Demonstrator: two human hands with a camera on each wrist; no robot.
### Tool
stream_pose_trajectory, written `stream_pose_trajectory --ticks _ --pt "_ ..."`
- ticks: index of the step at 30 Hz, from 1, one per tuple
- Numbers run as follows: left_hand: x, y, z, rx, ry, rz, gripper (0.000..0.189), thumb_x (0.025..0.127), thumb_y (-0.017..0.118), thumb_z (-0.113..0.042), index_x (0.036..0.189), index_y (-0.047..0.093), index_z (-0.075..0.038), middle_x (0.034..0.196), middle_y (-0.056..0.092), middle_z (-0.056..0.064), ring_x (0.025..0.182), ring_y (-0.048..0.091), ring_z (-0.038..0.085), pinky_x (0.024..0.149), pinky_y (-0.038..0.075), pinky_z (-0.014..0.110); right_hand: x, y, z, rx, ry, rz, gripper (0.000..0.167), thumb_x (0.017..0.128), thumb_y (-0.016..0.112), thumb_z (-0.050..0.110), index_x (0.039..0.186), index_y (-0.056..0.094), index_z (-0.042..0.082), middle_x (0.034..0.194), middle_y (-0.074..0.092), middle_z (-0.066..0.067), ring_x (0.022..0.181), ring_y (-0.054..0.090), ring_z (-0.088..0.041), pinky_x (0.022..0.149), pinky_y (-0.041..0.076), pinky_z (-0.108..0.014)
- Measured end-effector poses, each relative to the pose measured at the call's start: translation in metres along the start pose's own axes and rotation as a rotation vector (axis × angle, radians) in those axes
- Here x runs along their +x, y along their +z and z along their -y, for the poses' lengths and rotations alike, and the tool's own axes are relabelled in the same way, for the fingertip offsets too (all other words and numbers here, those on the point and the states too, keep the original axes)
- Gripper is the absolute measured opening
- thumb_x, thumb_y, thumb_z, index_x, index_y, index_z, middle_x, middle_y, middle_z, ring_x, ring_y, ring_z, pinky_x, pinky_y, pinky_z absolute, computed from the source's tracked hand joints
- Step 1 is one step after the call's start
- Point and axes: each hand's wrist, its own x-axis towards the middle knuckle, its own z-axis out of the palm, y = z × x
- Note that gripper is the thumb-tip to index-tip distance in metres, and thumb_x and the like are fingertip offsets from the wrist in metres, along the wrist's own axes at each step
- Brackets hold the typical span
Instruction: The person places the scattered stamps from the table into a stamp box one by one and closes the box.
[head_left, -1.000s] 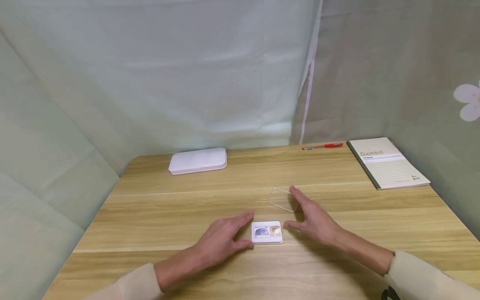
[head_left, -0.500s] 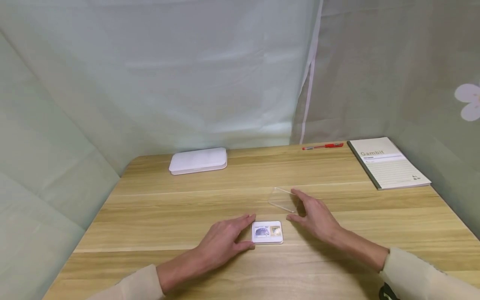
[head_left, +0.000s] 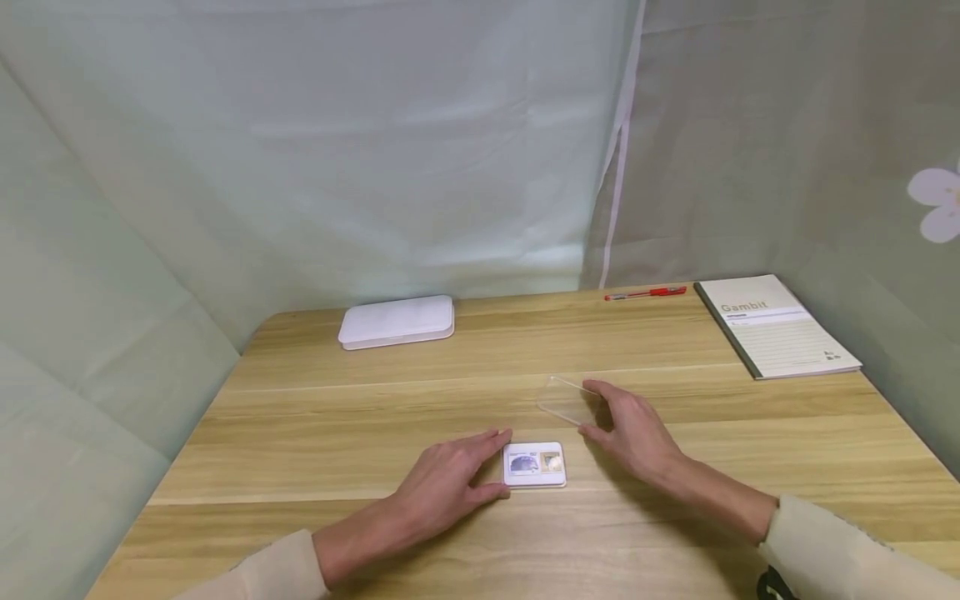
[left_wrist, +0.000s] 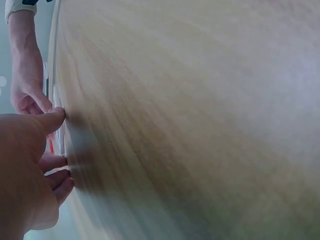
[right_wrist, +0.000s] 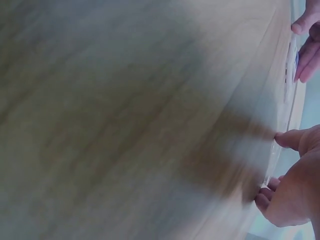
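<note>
Just beside left fingers (head_left: 489,442), stamp card (head_left: 534,478).

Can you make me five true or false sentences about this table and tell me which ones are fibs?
1. The slim red-capped pen lies left of the white rectangular notebook with a dark spine. True.
2. The right hand is holding the pen. False: its thumb and finger grip the transparent rectangular plate.
3. The left hand is at the left end of the small white rectangular case showing two stamp-like pictures. True.
4. The plate sits on top of that case. False: it is apart from it, farther back and a bit to the right.
5. The long white box with rounded corners lies near the back edge of the brown wood-grain table. True.
</note>
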Motion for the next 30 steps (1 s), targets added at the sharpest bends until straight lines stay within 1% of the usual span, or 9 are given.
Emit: stream_pose_trajectory --ticks 4,6,10,15,19,21,24,28,30 --pt "0.000 0.000 0.000 -0.001 0.000 0.001 0.070 0.093 0.084 -0.039 0.149 0.060 -0.006 0.144 0.065 0.017 0.128 0.066 0.029 0.102 0.056 0.048 0.000 -0.002 0.001 0.003 -0.012 -0.002 0.061 0.085 0.087 0.003 0.139 0.060 -0.010 0.129 0.070 -0.023 0.110 0.068 -0.033 0.096 0.056 -0.054" --pt "0.000 -0.001 0.000 0.000 0.002 0.001 0.070 0.093 0.084 -0.039 0.149 0.060 -0.006 0.143 0.065 0.017 0.128 0.066 0.029 0.102 0.056 0.048 0.000 -0.003 0.002 0.010 -0.020 0.000 0.062 0.084 0.087 0.002 0.138 0.060 -0.010 0.128 0.071 -0.023 0.107 0.067 -0.031 0.095 0.056 -0.053" --pt "0.000 -0.001 0.000 0.005 0.007 0.003 0.069 0.093 0.083 -0.039 0.149 0.060 -0.006 0.144 0.065 0.016 0.129 0.066 0.028 0.102 0.056 0.048 -0.001 -0.006 0.004 0.026 -0.038 0.015 0.062 0.083 0.087 0.001 0.139 0.061 -0.007 0.128 0.071 -0.022 0.109 0.068 -0.030 0.096 0.056 -0.053" --pt "0.000 -0.002 0.000 0.000 0.005 0.020 0.069 0.095 0.082 -0.038 0.151 0.058 -0.006 0.146 0.064 0.015 0.131 0.064 0.028 0.105 0.054 0.049 -0.003 -0.009 0.009 0.079 -0.053 0.080 0.061 0.084 0.087 0.002 0.139 0.063 -0.003 0.126 0.072 -0.020 0.110 0.071 -0.032 0.095 0.059 -0.051" --pt "-0.001 -0.002 0.000 -0.017 -0.003 0.035 0.070 0.095 0.081 -0.037 0.153 0.056 -0.006 0.148 0.062 0.016 0.134 0.062 0.029 0.107 0.053 0.049 -0.005 -0.010 0.013 0.137 -0.048 0.134 0.061 0.084 0.087 0.002 0.140 0.062 -0.002 0.133 0.070 -0.020 0.119 0.069 -0.037 0.101 0.056 -0.052" --pt "-0.001 -0.002 0.000 -0.034 -0.018 0.035 0.070 0.096 0.081 -0.037 0.153 0.055 -0.005 0.149 0.061 0.015 0.135 0.061 0.029 0.109 0.051 0.049 -0.007 -0.009 0.014 0.160 -0.047 0.154 0.061 0.084 0.086 0.001 0.140 0.062 -0.002 0.135 0.069 -0.020 0.121 0.068 -0.037 0.102 0.055 -0.052" --pt "-0.002 -0.001 0.000 -0.071 -0.067 0.019 0.075 0.095 0.082 -0.039 0.154 0.052 -0.004 0.150 0.060 0.016 0.136 0.060 0.031 0.111 0.050 0.050 -0.009 -0.007 0.017 0.186 -0.059 0.172 0.061 0.084 0.086 0.000 0.140 0.062 -0.003 0.134 0.070 -0.020 0.123 0.068 -0.037 0.105 0.053 -0.052" --pt "-0.002 -0.002 -0.001 -0.109 -0.140 -0.016 0.088 0.093 0.082 -0.044 0.160 0.043 -0.003 0.157 0.053 0.017 0.141 0.055 0.034 0.115 0.045 0.051 -0.012 -0.006 0.019 0.200 -0.089 0.183 0.062 0.083 0.086 0.001 0.140 0.062 -0.002 0.133 0.071 -0.018 0.125 0.066 -0.037 0.107 0.051 -0.054" --pt "-0.001 -0.003 -0.001 -0.117 -0.153 -0.033 0.092 0.092 0.083 -0.045 0.162 0.039 -0.003 0.159 0.050 0.017 0.142 0.053 0.036 0.116 0.043 0.052 -0.013 -0.004 0.020 0.199 -0.109 0.184 0.063 0.083 0.087 0.001 0.140 0.062 -0.001 0.133 0.071 -0.016 0.125 0.066 -0.035 0.108 0.050 -0.054"
